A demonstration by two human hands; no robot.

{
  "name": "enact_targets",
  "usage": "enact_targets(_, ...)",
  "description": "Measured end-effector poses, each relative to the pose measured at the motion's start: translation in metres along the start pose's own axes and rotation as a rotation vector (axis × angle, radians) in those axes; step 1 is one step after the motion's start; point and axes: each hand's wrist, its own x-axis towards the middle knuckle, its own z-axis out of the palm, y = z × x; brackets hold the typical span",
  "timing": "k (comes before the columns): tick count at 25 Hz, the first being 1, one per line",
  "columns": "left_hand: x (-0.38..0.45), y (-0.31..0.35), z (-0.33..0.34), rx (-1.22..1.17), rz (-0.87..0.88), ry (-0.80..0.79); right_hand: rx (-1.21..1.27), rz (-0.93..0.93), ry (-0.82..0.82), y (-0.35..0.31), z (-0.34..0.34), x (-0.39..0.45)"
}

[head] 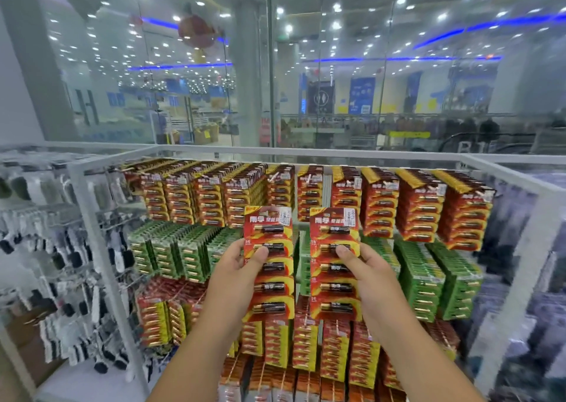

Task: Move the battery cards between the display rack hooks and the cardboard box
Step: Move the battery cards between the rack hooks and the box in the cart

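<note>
Each of my hands holds up one red and yellow battery card in front of the display rack (pixel 92 248). My left hand (pixel 237 274) grips the left battery card (pixel 269 279), thumb across its front. My right hand (pixel 369 274) grips the right battery card (pixel 333 282) the same way. Both cards stand upright side by side, just below the top row of hooks, which carries thick stacks of red battery cards (pixel 419 205). Green battery cards (pixel 428 279) fill the middle row and red and yellow ones the lower rows. No cardboard box is in view.
The rack's white metal frame (pixel 520 175) runs along the top and both sides. To the left hang black and white socks (pixel 70 257) on another rack. A glass wall (pixel 269 64) stands behind, with the shop floor beyond it.
</note>
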Motion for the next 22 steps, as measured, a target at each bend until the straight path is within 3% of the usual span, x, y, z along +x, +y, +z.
enact_targets(9, 0.119, -0.012, 0.010, -0.012, -0.040, -0.020, -0.019, 0.020, 0.000, 0.011, 0.031, 0.124)
enact_targets(22, 0.262, -0.047, -0.003, 0.017, -0.018, -0.105, -0.097, 0.036, 0.241, 0.040, 0.061, 0.222)
